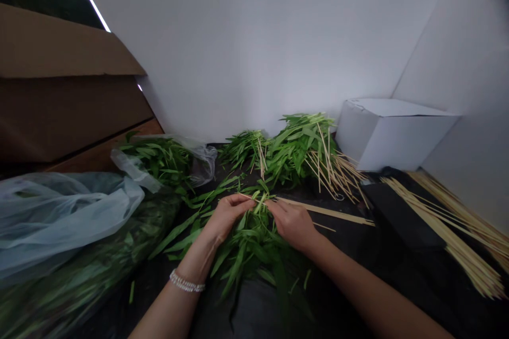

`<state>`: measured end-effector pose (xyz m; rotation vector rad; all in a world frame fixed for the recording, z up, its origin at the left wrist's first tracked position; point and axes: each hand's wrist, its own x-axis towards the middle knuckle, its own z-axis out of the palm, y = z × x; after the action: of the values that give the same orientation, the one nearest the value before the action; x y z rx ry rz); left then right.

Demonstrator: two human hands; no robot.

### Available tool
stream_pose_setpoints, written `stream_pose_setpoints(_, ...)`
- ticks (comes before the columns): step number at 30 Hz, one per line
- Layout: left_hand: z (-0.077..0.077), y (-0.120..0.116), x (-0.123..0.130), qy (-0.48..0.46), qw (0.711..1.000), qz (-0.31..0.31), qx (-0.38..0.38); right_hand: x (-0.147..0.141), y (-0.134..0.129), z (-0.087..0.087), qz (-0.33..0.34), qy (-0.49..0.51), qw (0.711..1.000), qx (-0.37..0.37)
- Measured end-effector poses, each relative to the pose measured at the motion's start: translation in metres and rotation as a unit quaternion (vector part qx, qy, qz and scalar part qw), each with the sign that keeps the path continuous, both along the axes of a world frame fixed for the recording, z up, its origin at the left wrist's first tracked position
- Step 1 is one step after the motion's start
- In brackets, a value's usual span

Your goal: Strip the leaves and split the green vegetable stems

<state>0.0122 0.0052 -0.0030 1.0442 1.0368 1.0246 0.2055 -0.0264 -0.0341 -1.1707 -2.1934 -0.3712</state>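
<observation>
My left hand (230, 214) and my right hand (291, 221) meet low in the middle of the view, both with fingers pinched together. Between them are the pale green stems of a bunch of water spinach (248, 246), its long narrow leaves hanging toward me. A thin bamboo skewer (245, 197) runs across the stems from the left fingertips toward the right ones. The right fingers press at the right side of the stems; how they grip the skewer is partly hidden. A beaded bracelet (186, 282) circles my left wrist.
Skewered greens (300, 143) are heaped at the back, bamboo ends pointing right. Loose skewers (326, 211) lie beside my right hand, and more bundles (449, 238) at the far right by a dark box (403, 214). A white box (397, 130) and plastic bags (67, 222) flank the work surface.
</observation>
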Motion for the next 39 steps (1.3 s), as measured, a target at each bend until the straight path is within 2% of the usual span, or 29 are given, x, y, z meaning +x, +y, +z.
stream_pose_setpoints(4, -0.001, -0.001, 0.001, 0.047, 0.999, -0.004, 0.015, -0.002, 0.0, -0.001, 0.002, -0.001, 1.0, 0.002)
stream_pose_setpoints(9, 0.004, 0.0, -0.003, 0.094, 0.992, -0.01, 0.08, 0.0, 0.003, 0.003, -0.011, 0.036, 0.999, 0.028)
stream_pose_setpoints(15, 0.002, 0.007, -0.007, 0.173, 0.976, 0.012, 0.129, 0.011, 0.006, 0.013, -0.022, 0.172, 0.984, 0.051)
stream_pose_setpoints(18, -0.002, 0.009, -0.009, 0.25, 0.951, 0.018, 0.179, 0.012, 0.001, 0.016, -0.017, 0.268, 0.962, 0.037)
stream_pose_setpoints(23, -0.005, 0.004, -0.011, 0.384, 0.887, -0.002, 0.255, 0.013, -0.003, 0.019, -0.002, 0.392, 0.92, -0.004)
stream_pose_setpoints(29, -0.001, 0.001, -0.019, 0.583, 0.775, 0.082, 0.231, 0.026, 0.009, 0.029, -0.028, 0.552, 0.833, 0.032)
stream_pose_setpoints(31, 0.002, 0.002, -0.021, 0.57, 0.776, 0.124, 0.241, 0.028, 0.011, 0.031, -0.033, 0.575, 0.817, 0.027)
stream_pose_setpoints(33, 0.005, 0.001, -0.018, 0.504, 0.795, 0.164, 0.296, 0.029, 0.011, 0.031, -0.027, 0.578, 0.816, 0.002)
stream_pose_setpoints(34, 0.006, 0.0, -0.016, 0.467, 0.803, 0.165, 0.332, 0.028, 0.01, 0.03, -0.021, 0.576, 0.817, -0.011)
stream_pose_setpoints(36, 0.008, -0.004, -0.009, 0.419, 0.809, 0.113, 0.396, 0.026, 0.008, 0.028, -0.005, 0.567, 0.824, -0.027)
stream_pose_setpoints(39, 0.01, -0.01, 0.0, 0.421, 0.799, -0.041, 0.427, 0.023, 0.007, 0.025, -0.002, 0.545, 0.838, -0.025)
